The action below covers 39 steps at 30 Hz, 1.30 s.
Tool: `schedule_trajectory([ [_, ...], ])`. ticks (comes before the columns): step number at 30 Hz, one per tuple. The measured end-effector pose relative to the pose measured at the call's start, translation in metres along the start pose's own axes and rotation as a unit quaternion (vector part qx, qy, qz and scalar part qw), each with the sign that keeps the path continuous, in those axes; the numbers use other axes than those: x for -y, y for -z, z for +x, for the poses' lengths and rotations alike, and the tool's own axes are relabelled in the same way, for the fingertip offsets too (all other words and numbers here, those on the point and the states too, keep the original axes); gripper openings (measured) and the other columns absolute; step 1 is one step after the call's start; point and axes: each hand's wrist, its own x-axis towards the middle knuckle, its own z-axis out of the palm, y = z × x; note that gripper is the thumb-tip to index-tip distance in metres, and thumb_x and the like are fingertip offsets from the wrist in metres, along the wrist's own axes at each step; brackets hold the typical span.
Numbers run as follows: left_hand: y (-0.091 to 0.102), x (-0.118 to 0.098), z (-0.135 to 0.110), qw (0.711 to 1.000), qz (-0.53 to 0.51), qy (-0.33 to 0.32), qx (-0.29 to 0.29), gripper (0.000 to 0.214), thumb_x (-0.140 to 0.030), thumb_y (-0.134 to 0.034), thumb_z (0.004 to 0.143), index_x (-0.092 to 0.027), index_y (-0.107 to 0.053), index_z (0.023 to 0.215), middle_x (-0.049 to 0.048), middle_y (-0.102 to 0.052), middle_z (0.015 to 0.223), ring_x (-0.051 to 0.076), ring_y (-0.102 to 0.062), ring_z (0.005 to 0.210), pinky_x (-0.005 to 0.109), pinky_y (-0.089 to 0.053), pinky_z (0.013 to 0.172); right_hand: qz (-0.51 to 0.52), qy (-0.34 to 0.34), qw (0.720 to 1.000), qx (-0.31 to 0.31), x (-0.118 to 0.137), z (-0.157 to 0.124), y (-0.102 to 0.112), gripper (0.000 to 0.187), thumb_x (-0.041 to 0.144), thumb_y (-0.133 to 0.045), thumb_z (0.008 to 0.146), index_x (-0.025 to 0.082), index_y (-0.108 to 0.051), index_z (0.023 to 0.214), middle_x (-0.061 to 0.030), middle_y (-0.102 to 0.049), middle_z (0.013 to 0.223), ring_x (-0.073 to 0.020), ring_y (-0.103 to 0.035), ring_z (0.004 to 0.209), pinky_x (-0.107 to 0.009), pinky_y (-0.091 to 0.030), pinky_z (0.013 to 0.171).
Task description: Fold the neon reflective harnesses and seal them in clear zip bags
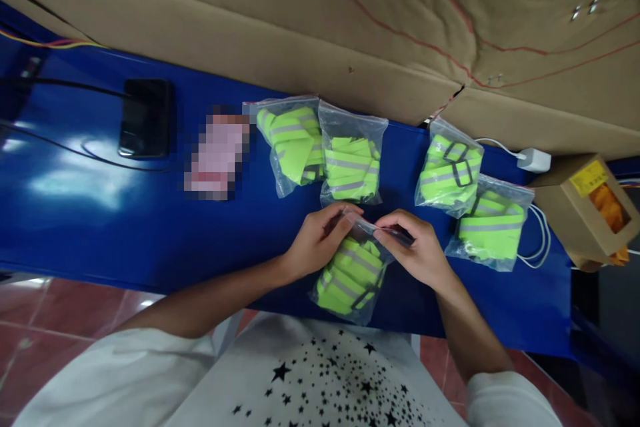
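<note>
Near the table's front edge, a clear zip bag (pixel 350 277) holds a folded neon yellow strap with grey reflective stripes and a dark buckle. My left hand (pixel 320 240) pinches the left part of the bag's top edge. At the right end of that same edge, the thumb and fingers of my right hand (pixel 417 247) are closed on the plastic. Just beyond my hands lie two similar filled bags, one bag (pixel 353 160) beside another bag (pixel 295 147). To the right, a bag with black buckles (pixel 450 170) touches a further bag (pixel 493 223).
The blue table (pixel 125 227) backs onto a brown cardboard panel (pixel 250 33). A black phone-like device (pixel 145 117) with cables and a pixelated pinkish item (pixel 217 153) lie left. At right are a white charger (pixel 534 160), its cable and a cardboard box (pixel 590 203) with orange contents.
</note>
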Motion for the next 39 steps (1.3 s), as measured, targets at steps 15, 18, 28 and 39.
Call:
schedule_trajectory([
  [15, 0.008, -0.002, -0.002, 0.998, 0.048, -0.023, 0.045, 0.025, -0.035, -0.057, 0.101, -0.016, -0.073, 0.102, 0.0058, -0.078, 0.092, 0.015, -0.074, 0.080, 0.021, -0.054, 0.071, -0.013, 0.012, 0.999, 0.037, 0.001, 0.000, 0.007, 0.006, 0.023, -0.068, 0.092, 0.021, -0.070, 0.086, -0.0003, -0.066, 0.079, -0.0126, -0.060, 0.070, -0.026, -0.047, 0.065],
  [18, 0.008, -0.005, 0.000, 0.998, -0.003, -0.005, 0.059, 0.020, -0.035, -0.067, 0.095, -0.015, -0.073, 0.096, 0.0051, -0.078, 0.088, 0.014, -0.073, 0.076, 0.020, -0.055, 0.068, -0.002, 0.025, 0.999, 0.042, 0.004, 0.000, 0.005, 0.004, 0.020, -0.067, 0.092, 0.021, -0.070, 0.090, -0.0009, -0.067, 0.084, -0.0128, -0.062, 0.075, -0.026, -0.049, 0.069],
  [28, 0.009, -0.004, -0.002, 0.995, 0.017, -0.059, 0.078, 0.016, -0.030, -0.065, 0.096, -0.015, -0.071, 0.096, 0.0052, -0.076, 0.087, 0.013, -0.071, 0.075, 0.021, -0.055, 0.068, -0.041, 0.097, 0.994, 0.006, 0.009, -0.004, -0.009, 0.008, 0.023, -0.062, 0.098, 0.023, -0.070, 0.096, -0.0037, -0.070, 0.083, -0.0164, -0.064, 0.075, -0.032, -0.052, 0.070],
  [39, 0.028, -0.010, 0.012, 0.987, -0.032, 0.011, 0.155, 0.018, -0.032, -0.069, 0.093, -0.015, -0.073, 0.096, 0.0055, -0.077, 0.082, 0.014, -0.073, 0.072, 0.020, -0.056, 0.063, -0.005, 0.045, 0.997, 0.057, -0.001, 0.000, 0.013, 0.009, 0.031, -0.072, 0.094, 0.024, -0.073, 0.100, -0.0014, -0.071, 0.088, -0.0125, -0.064, 0.073, -0.026, -0.049, 0.064],
])
